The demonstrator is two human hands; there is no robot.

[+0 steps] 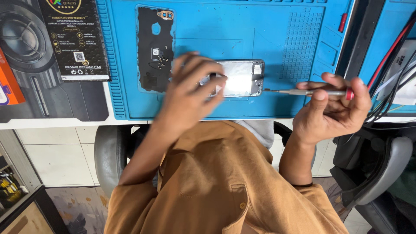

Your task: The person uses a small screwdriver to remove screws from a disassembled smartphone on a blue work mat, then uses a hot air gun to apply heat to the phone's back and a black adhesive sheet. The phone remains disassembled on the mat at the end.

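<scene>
An opened phone body [242,78], shiny metal inside, lies on a blue work mat [260,39]. My left hand [188,86] covers its left end, fingers curled on it; the hand is blurred. My right hand [333,108] holds a thin screwdriver [312,92] with a red end cap between thumb and fingers. The screwdriver lies level, and its tip points left, just off the phone's right edge. A black phone back cover [155,47] with a camera opening at its top lies inner side up to the left of the phone.
A black printed package [73,39] lies at the top left beside an orange box [8,82]. Red and black cables [390,78] hang at the right. The mat has ribbed trays [301,43] at its right side. A chair [381,173] stands lower right.
</scene>
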